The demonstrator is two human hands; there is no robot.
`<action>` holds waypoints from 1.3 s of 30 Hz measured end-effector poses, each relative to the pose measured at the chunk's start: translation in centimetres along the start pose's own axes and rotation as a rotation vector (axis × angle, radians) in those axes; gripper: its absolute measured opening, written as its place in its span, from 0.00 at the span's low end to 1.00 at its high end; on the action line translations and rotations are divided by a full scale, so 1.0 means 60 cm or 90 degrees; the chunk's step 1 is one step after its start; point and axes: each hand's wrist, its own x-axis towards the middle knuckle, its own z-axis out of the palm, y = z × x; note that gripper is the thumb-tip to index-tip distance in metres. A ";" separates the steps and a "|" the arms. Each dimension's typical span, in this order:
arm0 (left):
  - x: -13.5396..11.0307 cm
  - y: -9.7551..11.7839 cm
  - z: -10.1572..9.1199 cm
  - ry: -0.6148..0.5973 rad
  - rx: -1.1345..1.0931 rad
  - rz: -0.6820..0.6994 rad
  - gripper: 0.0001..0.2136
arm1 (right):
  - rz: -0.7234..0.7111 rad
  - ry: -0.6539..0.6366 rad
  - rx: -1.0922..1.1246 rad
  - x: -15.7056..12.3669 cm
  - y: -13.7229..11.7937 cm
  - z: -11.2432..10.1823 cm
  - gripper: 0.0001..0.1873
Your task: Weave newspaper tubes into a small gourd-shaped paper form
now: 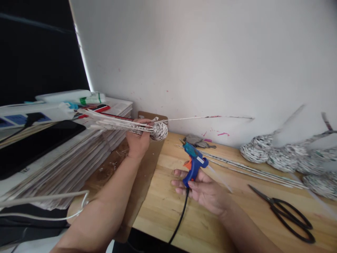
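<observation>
My left hand (137, 140) is closed round a woven piece of rolled newspaper tubes (147, 128). Its rounded woven end points right, and loose tubes fan out to the left over a paper stack. One thin tube (207, 117) sticks out to the right along the wall. My right hand (202, 188) holds a blue hot glue gun (194, 163) by its grip. The nozzle points up and left toward the woven end, with a gap between them. The gun's black cord (180, 219) runs down off the table's front edge.
Black scissors (288, 212) lie on the wooden table (171, 207) at the right. Several woven paper balls (284, 156) sit along the wall, with long paper tubes (252, 170) lying before them. A stack of newspapers (79, 151) fills the left. A brown board (143, 175) lies under my left arm.
</observation>
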 end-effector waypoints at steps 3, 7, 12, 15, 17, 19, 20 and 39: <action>0.001 0.002 -0.001 0.009 0.000 0.002 0.05 | -0.003 -0.008 0.005 0.000 0.004 0.003 0.21; 0.001 0.004 -0.004 0.009 0.011 0.008 0.06 | -0.004 -0.007 0.005 -0.001 0.007 0.007 0.20; 0.000 0.008 -0.005 0.000 0.015 0.014 0.06 | -0.003 -0.012 0.015 0.000 0.011 0.009 0.22; 0.000 0.007 -0.003 0.006 0.000 0.015 0.05 | 0.006 -0.013 0.020 0.001 0.011 0.010 0.22; 0.000 0.006 -0.002 0.007 0.004 0.017 0.05 | 0.012 -0.013 0.021 0.002 0.011 0.011 0.22; 0.000 0.005 -0.002 0.009 0.013 0.021 0.05 | 0.020 -0.010 0.023 0.004 0.012 0.012 0.22; 0.001 0.005 -0.002 0.011 0.017 0.024 0.05 | 0.026 -0.005 0.026 0.006 0.013 0.012 0.22; -0.006 0.025 -0.001 -0.008 0.020 0.048 0.04 | 0.168 0.025 0.060 0.159 0.050 0.058 0.20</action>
